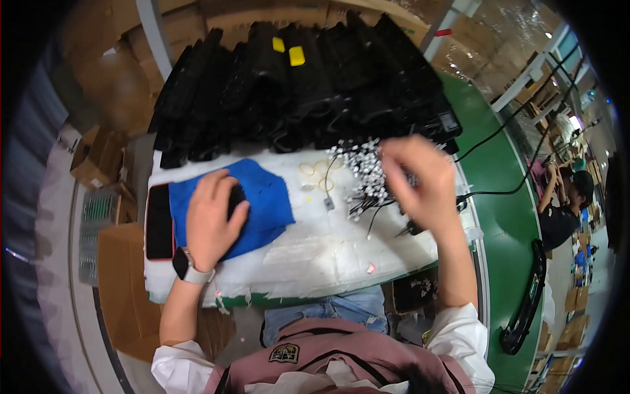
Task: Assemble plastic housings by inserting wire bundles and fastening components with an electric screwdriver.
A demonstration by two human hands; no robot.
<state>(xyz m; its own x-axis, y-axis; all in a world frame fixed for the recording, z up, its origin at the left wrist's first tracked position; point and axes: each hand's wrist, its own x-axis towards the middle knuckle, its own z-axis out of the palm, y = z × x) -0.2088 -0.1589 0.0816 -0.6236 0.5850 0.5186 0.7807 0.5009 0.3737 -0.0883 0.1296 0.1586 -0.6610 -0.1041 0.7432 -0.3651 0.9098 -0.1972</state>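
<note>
My left hand (213,220) lies palm down on a blue cloth (269,200) and covers a small black part (236,197) resting on it. A watch is on that wrist. My right hand (420,180) hovers, blurred, over a bundle of thin black wires with white connectors (361,174); its fingers are bent and seem to pinch some of the wires. Both rest on a white padded worktop (328,253).
Behind the worktop stands a long row of black plastic parts (295,85), two with yellow tags. A dark phone-like slab (159,222) lies left of the cloth. Rubber bands (314,169) lie mid-table. A green conveyor (505,217) runs on the right, where another person works.
</note>
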